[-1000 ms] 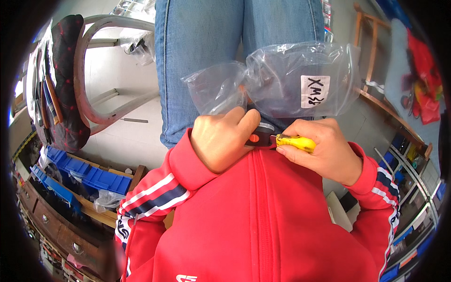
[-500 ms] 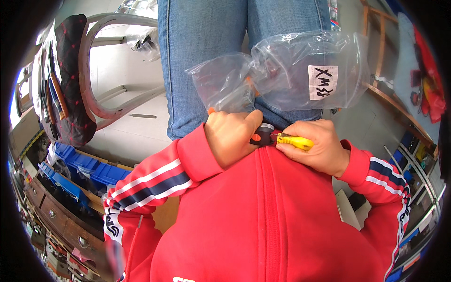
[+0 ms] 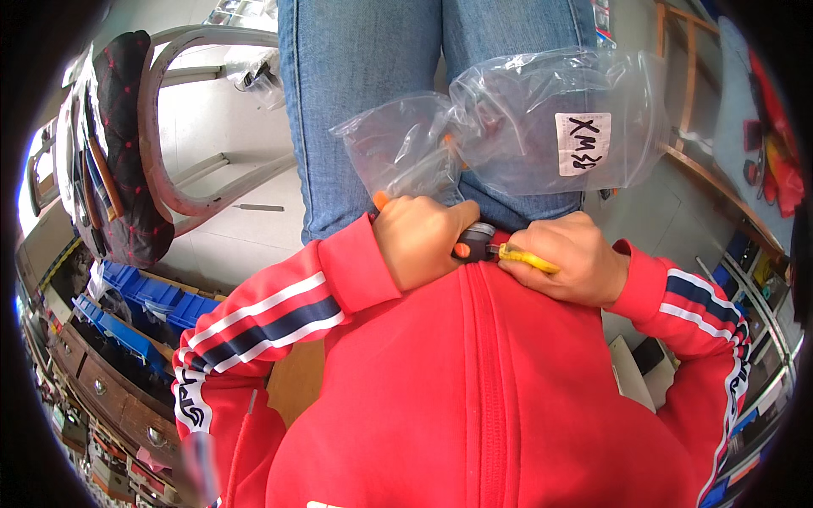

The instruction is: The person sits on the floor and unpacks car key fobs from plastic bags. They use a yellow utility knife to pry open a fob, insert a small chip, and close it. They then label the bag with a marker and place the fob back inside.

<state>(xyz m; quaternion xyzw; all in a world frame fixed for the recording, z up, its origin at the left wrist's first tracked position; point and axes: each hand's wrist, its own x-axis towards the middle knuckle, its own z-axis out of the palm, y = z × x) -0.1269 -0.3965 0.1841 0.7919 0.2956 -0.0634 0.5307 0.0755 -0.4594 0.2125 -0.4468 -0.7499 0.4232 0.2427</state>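
Note:
Close to my waist, my left hand [image 3: 423, 241] is closed around a small black part [image 3: 479, 243] with a grey rim and orange pieces. My right hand [image 3: 569, 260] grips a yellow-handled tool [image 3: 532, 257]. Its short, thin metal end meets the right side of the black part, though the exact contact is too small to tell. Just beyond both hands, a clear plastic bag [image 3: 637, 127] with a white label [image 3: 583, 144] lies across my thighs. Orange bits show in the bag's left portion and beside my left knuckles. My fingers hide much of the black part.
To the left stands a metal-framed chair [image 3: 157, 127] with a dark padded seat [image 3: 127, 178] and several slim tools on it. Blue bins [image 3: 157, 296] and wooden drawers [image 3: 102, 385] are at lower left. A wooden frame [image 3: 720, 190] stands at right.
The yellow handle has turned slightly, with less of it showing beyond my right fingers. Both hands keep nearly the same place and hold. The view has shifted a little.

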